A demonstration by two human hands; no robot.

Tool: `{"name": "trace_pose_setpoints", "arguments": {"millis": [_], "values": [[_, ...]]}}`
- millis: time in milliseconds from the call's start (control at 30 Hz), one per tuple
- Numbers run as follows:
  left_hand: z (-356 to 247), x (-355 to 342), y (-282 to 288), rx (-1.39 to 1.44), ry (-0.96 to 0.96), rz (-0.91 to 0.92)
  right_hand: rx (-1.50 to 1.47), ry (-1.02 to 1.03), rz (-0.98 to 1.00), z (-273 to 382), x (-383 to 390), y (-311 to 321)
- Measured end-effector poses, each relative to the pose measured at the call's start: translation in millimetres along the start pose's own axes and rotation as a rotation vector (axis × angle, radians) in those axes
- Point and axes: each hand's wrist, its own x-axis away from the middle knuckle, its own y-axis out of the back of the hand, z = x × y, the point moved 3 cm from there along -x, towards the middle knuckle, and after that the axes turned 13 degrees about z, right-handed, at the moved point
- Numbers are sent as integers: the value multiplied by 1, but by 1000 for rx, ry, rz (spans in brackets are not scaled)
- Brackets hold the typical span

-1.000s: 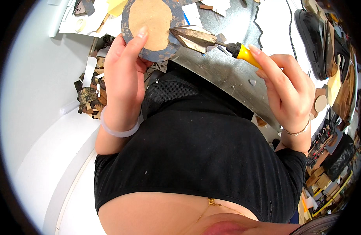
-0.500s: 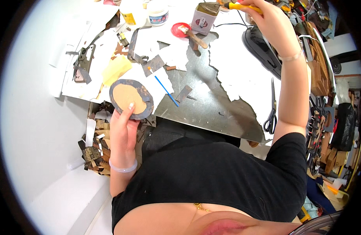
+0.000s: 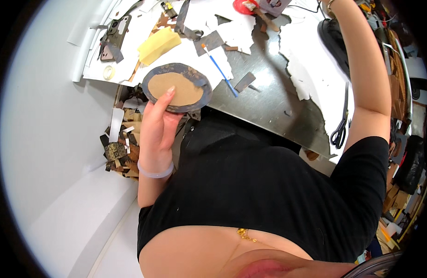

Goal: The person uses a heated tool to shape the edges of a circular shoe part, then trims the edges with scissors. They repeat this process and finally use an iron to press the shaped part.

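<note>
The left hand [image 3: 161,118] grasps an oval piece [image 3: 188,94], tan in the middle with a dark patterned border, its thumb flat on the tan face and the fingers beneath; the piece is held up near the front left edge of the table [image 3: 264,110], below a yellow sheet [image 3: 160,45]; the right arm [image 3: 364,69] stretches over the table's right side, its hand [image 3: 325,2] nearly all cut off by the upper edge, so I cannot tell whether that grip is clenched or released.

The table shows bare grey metal in the middle, bordered by ragged white paper [image 3: 306,53]; a blue brush [image 3: 221,72] lies across the paper's edge onto the metal, with dark scraps near it; a phone [image 3: 115,34] and a tape roll [image 3: 109,72] lie at the left; a red lid [image 3: 244,6] and a tin [image 3: 274,5] stand at the far edge of view; black scissors [image 3: 339,134] and a black shoe [image 3: 331,44] lie at the right.

A pale wall [image 3: 42,106] rises at the left, with heaped offcuts [image 3: 123,148] beside it; the right rim is crowded with stacked materials, including what looks like a black bag [image 3: 408,167].
</note>
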Motion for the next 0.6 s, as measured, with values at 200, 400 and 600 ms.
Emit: {"name": "trace_pose_setpoints", "arguments": {"millis": [200,400,600], "values": [[-1,-1,-11,-190,39,-20,-267,-287,-42,16,18,13],[5,-4,3,-63,103,-13,-624,-815,-451,108,115,42],[21,-15,-14,-110,248,13,-780,-1313,122,222,288,-59]]}}
